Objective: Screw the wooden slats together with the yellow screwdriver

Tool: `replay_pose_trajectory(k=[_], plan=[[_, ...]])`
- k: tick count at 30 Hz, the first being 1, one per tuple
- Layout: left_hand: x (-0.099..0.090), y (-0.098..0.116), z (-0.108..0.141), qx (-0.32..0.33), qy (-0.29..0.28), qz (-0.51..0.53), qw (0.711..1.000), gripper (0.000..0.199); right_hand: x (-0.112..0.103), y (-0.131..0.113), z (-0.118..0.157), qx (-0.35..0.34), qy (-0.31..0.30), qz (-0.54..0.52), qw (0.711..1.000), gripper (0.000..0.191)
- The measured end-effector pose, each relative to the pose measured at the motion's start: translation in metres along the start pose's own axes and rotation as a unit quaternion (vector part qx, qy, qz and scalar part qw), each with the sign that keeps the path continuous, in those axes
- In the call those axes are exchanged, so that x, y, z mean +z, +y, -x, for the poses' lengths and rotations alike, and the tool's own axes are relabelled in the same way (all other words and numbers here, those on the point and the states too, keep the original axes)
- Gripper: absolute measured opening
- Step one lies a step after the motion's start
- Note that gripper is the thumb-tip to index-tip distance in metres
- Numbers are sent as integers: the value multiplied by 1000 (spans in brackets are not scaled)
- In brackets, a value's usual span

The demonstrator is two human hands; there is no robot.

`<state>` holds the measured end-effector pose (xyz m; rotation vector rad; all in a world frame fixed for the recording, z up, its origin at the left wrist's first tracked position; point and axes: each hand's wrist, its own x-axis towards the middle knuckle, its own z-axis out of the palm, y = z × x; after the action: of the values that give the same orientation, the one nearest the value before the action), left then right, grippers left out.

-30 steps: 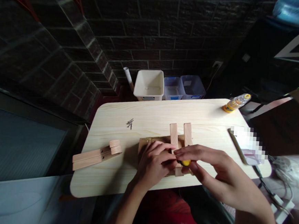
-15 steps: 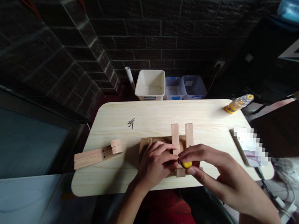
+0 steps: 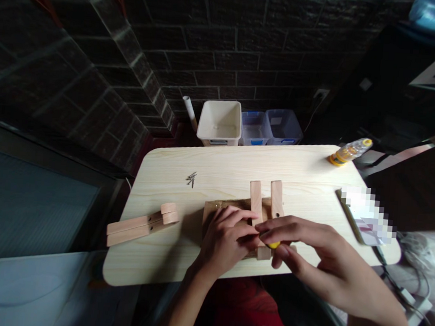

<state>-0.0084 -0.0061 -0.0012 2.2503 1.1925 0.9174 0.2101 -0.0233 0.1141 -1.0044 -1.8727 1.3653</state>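
Observation:
My right hand [image 3: 308,250] has its fingers wrapped round a small yellow-topped tool [image 3: 274,245], most of it hidden, above two wooden strips. The left strip [image 3: 256,196] and the right strip [image 3: 276,195] lie side by side across a brown box [image 3: 210,212]; the right one shows a dark hole. A small wooden block [image 3: 263,252] sits at their near end. My left hand [image 3: 227,236] rests on the box, its fingers spread and the fingertips against the left strip beside the tool.
On the pale table [image 3: 217,168] lie a pile of screws [image 3: 191,179], joined wooden pieces [image 3: 137,228] at left, a clear yellow-based bottle [image 3: 350,152] and a device [image 3: 363,219] at right. Plastic bins [image 3: 220,123] stand behind the table.
The fingers of my right hand have curled further over the yellow tool top, covering more of it, and the hole in the right strip shows more. My left hand stays in place.

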Motion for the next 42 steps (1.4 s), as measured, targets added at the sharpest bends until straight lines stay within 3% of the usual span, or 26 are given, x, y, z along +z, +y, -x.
replay_pose_trajectory(k=[6,16,21,27,35,42], plan=[[0,-1,-1,3,4,-3,1000,10,3,4,-1,-31,31,5,999,20],[-1,0,-1,0,-1,7,1000,11,2,4,-1,-31,31,2,999,17],[-1,0,-1,-6,-6,2,1000,9,2,8,2,8,40,-15,999,19],[-2,1,-1,-5,-7,-1,1000,7,0,6,-2,-52,27,18,998,23],[-3,2,-1,-6,-5,2,1000,8,-4,0,3,-26,13,28,999,33],[-3,2,-2,-2,-2,4,1000,8,-4,3,1,-47,31,33,998,28]])
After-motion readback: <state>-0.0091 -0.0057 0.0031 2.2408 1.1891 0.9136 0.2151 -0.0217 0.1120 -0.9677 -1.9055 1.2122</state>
